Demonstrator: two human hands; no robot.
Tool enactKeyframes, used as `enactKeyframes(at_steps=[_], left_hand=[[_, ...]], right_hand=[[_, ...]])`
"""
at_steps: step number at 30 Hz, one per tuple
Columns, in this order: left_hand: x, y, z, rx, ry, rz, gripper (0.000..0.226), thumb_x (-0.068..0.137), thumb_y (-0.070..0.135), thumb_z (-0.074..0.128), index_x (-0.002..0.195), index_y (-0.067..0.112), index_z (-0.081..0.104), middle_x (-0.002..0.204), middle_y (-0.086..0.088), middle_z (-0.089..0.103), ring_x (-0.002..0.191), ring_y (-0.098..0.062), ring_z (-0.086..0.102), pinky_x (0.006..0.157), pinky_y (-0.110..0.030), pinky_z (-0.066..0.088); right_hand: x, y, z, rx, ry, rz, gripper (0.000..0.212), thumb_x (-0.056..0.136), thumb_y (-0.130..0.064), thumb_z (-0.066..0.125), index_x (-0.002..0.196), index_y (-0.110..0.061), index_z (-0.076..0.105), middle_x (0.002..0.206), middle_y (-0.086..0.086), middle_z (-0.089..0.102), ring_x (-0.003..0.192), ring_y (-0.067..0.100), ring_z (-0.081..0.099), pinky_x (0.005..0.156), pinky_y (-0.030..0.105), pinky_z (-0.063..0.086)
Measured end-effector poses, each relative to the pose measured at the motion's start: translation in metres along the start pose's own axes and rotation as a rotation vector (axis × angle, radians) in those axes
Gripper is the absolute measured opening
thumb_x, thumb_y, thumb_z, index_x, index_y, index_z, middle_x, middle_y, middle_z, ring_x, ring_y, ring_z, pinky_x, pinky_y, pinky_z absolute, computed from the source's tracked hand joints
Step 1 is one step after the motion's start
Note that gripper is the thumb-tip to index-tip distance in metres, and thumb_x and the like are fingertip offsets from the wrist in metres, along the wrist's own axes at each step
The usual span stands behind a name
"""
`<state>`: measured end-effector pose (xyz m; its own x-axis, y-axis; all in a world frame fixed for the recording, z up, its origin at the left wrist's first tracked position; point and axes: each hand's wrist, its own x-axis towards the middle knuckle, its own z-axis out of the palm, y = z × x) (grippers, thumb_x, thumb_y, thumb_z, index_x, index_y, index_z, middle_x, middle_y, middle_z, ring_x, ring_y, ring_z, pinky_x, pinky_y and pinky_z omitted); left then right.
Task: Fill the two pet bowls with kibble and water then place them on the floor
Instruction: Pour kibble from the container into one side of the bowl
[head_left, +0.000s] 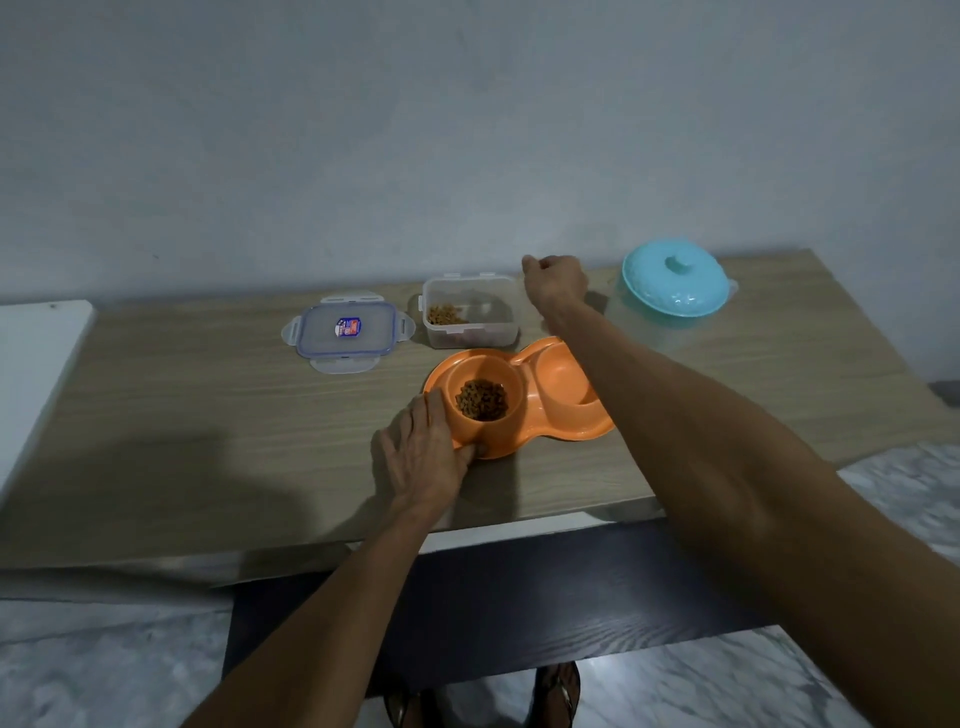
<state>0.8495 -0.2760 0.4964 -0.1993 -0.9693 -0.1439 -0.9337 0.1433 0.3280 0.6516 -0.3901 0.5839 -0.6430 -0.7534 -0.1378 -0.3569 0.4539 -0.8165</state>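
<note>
Here, the orange double bowl (524, 421) sits toward the front edge of the tabletop (208, 415), with kibble (482, 399) heaped in its left hollow. The left grip (423, 452) clasps the bowl's left rim, thumb hooked against the front wall. The right grip (553, 283) hangs near the back edge, fingers curled into a fist, between the clear tub (470, 332) and the blue-lidded jug (675, 280). The tub's lid (348, 330) lies flat to its left.

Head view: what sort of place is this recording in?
Probably a room in a home: a wood-grain table against a plain painted wall, marble-pattern floor, and on the table an orange double pet bowl, a kibble container and a turquoise-lidded jug.
</note>
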Motion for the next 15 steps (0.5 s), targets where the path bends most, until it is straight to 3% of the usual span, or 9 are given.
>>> enactKeyframes(at_steps=[4, 8, 11, 15], left_hand=[[-0.001, 0.007, -0.013, 0.043, 0.098, 0.117, 0.097, 0.080, 0.064, 0.060, 0.153, 0.016, 0.018, 0.154, -0.005, 0.032, 0.141, -0.025, 0.033, 0.110, -0.051, 0.031], [0.011, 0.041, -0.016, 0.054, 0.050, 0.204, 0.099, 0.079, 0.071, 0.055, 0.153, 0.016, 0.020, 0.160, -0.006, 0.026, 0.146, -0.025, 0.024, 0.116, -0.050, 0.024], [0.018, 0.072, -0.012, 0.060, 0.010, 0.264, 0.098, 0.076, 0.074, 0.057, 0.150, 0.017, 0.027, 0.156, -0.005, 0.032, 0.144, -0.024, 0.027, 0.115, -0.048, 0.023], [0.025, 0.105, 0.000, 0.092, -0.031, 0.234, 0.098, 0.072, 0.074, 0.061, 0.146, 0.017, 0.031, 0.148, -0.005, 0.040, 0.139, -0.026, 0.033, 0.111, -0.054, 0.027]], right_hand=[[0.000, -0.022, -0.049, 0.010, 0.106, -0.100, 0.035, 0.095, -0.026, 0.052, 0.072, -0.002, 0.064, 0.076, 0.017, 0.063, 0.083, 0.032, 0.059, 0.071, 0.033, 0.040], [0.011, -0.027, -0.105, 0.010, 0.223, -0.188, 0.040, 0.092, -0.026, 0.051, 0.060, -0.002, 0.052, 0.058, 0.013, 0.048, 0.068, 0.027, 0.045, 0.067, 0.036, 0.037], [0.027, -0.009, -0.145, 0.007, 0.265, -0.176, 0.040, 0.089, -0.028, 0.049, 0.076, 0.006, 0.065, 0.069, 0.019, 0.060, 0.071, 0.030, 0.051, 0.071, 0.039, 0.047], [0.049, 0.038, -0.182, -0.011, 0.270, -0.077, 0.041, 0.087, -0.033, 0.047, 0.085, 0.000, 0.071, 0.088, 0.020, 0.071, 0.088, 0.036, 0.062, 0.078, 0.038, 0.050]])
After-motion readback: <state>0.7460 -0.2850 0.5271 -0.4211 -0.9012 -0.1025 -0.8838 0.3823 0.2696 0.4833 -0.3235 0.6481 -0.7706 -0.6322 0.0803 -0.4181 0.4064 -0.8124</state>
